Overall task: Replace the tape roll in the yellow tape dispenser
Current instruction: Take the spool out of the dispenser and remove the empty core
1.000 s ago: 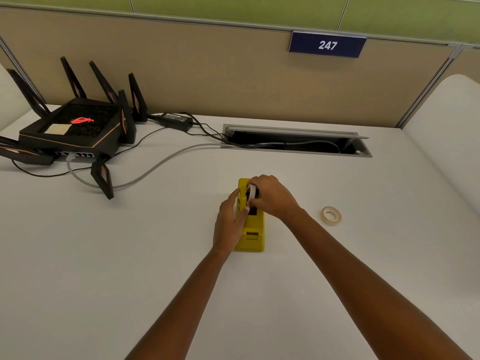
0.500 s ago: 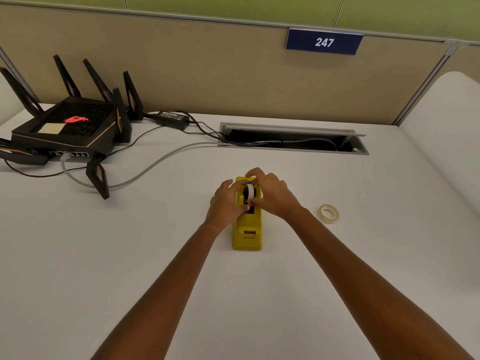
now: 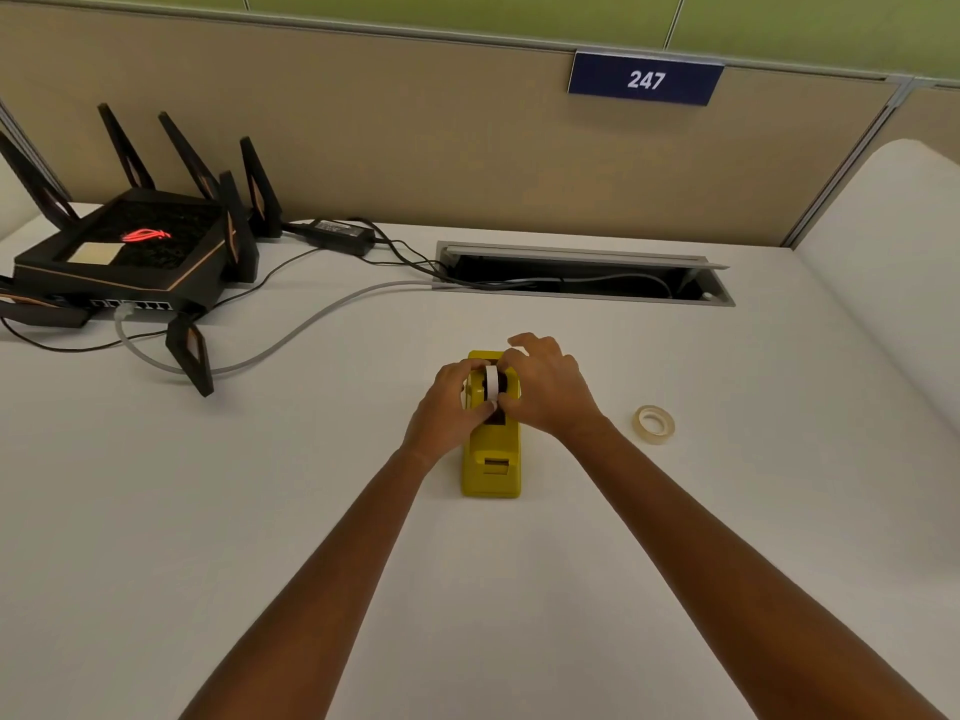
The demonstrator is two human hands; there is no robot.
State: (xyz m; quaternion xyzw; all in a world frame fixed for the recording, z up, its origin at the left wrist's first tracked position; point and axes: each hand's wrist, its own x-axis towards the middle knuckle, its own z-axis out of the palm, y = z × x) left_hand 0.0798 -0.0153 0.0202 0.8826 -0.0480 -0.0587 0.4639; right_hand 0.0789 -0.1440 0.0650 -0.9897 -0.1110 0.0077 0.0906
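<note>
A yellow tape dispenser stands on the white desk, its long side running away from me. A white tape roll sits upright in its far half. My left hand curls round the dispenser's left side with its thumb at the roll's near edge. From the right, my right hand grips the roll, its thumb meeting the left thumb. A second, yellowish tape roll lies flat on the desk to the right, apart from both hands.
A black router with several antennas sits at the back left, with a power brick and cables trailing to an open cable slot behind the dispenser. A beige partition bounds the desk.
My left hand has moved from the dispenser's near left side up to the roll. The white roll sits lower in the dispenser than before.
</note>
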